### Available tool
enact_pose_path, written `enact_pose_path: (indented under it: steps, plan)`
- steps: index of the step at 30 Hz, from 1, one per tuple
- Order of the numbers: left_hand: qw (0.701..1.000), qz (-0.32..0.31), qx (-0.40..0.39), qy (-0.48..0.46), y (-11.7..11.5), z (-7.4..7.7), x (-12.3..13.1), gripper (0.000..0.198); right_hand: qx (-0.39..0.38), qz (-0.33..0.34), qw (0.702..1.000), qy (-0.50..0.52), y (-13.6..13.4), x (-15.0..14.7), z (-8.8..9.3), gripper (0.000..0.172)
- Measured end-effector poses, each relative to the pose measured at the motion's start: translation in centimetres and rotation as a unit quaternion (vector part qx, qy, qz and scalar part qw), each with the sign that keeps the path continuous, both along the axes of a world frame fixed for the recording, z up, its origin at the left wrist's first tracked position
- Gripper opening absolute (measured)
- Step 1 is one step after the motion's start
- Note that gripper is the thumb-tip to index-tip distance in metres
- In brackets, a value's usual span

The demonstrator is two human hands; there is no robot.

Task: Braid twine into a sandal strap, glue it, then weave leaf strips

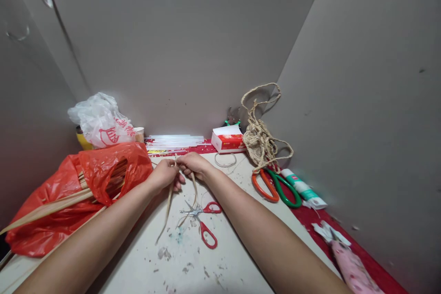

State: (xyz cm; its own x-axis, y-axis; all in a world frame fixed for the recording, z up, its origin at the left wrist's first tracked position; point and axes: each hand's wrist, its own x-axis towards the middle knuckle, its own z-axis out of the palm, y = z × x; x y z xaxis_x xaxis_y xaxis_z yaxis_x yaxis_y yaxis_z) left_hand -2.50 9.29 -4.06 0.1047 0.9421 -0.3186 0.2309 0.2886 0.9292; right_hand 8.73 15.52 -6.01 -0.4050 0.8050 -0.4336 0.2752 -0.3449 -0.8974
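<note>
Close together over the far part of the white board, my left hand [167, 174] and my right hand [193, 164] both pinch a flat, tan plant-fibre strip [168, 209]. Its two ends hang down below the fingers, one longer and reaching toward the left. A small bit of the strip pokes up between the fingertips; how it is crossed or tied there is hidden. Just below the hands lie small scissors [204, 220] with red handles, their blades spread apart. One strip end reaches down to the blades.
Left stands a red plastic bag [69, 179] of long strips, with a white bag [103, 121] behind. Clear sticks [175, 142], a red-and-white box [228, 140], coiled rope [258, 142], large orange-and-green-handled scissors [284, 190] and a white-and-green tube [303, 188] line the back and right.
</note>
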Motion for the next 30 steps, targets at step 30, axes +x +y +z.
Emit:
enact_pose_path:
  steps: [30]
  plan:
    - [0.998,0.035,-0.036,-0.041,2.7,-1.4,-2.4,0.013,0.133,0.099,0.982,-0.095,-0.4,1.1,0.6,0.03]
